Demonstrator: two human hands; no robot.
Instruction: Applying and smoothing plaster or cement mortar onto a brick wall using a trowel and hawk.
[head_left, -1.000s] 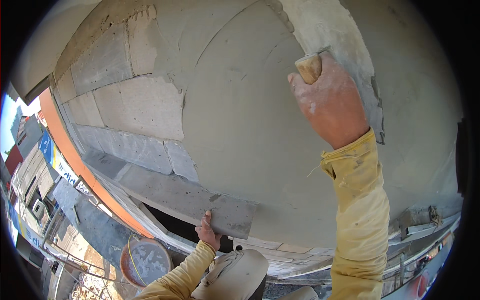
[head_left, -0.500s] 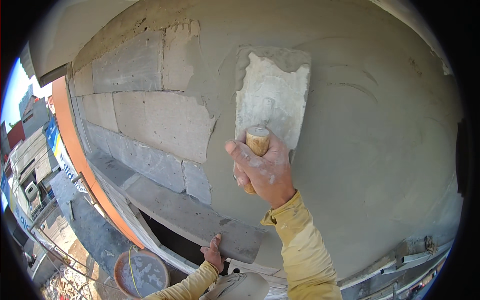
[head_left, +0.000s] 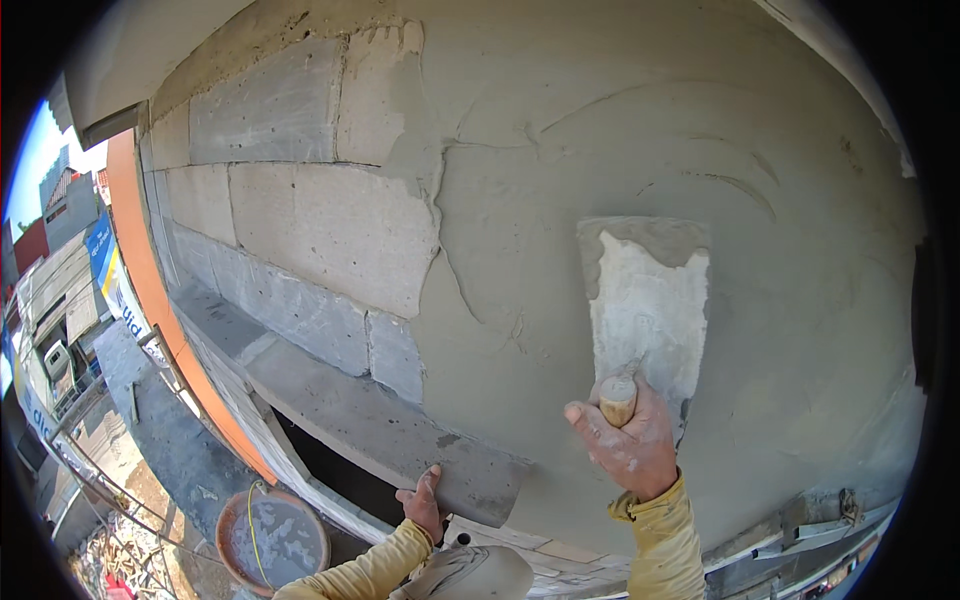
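Lying against the damp-looking grey mortar (head_left: 800, 350), the rectangular whitish metal trowel (head_left: 648, 310) is clasped by its round wooden handle (head_left: 618, 396) in the right hand (head_left: 638, 445); tilting might gouge this mortar. The left hand (head_left: 424, 507) touches the long grey concrete ledge (head_left: 370, 415), grip unclear; slipping could disturb balance.

This is an open-air building site. Bare blockwork (head_left: 320, 235) shows its joints beside a coat of grey plaster (head_left: 520, 260), a broad trowel (head_left: 650, 310) lies against that coat, and a round tub (head_left: 224, 545) holds grey mix (its rim is brownish orange). Beyond, sunlit debris (head_left: 115, 555), other buildings (head_left: 70, 215) and sky (head_left: 38, 150) appear.
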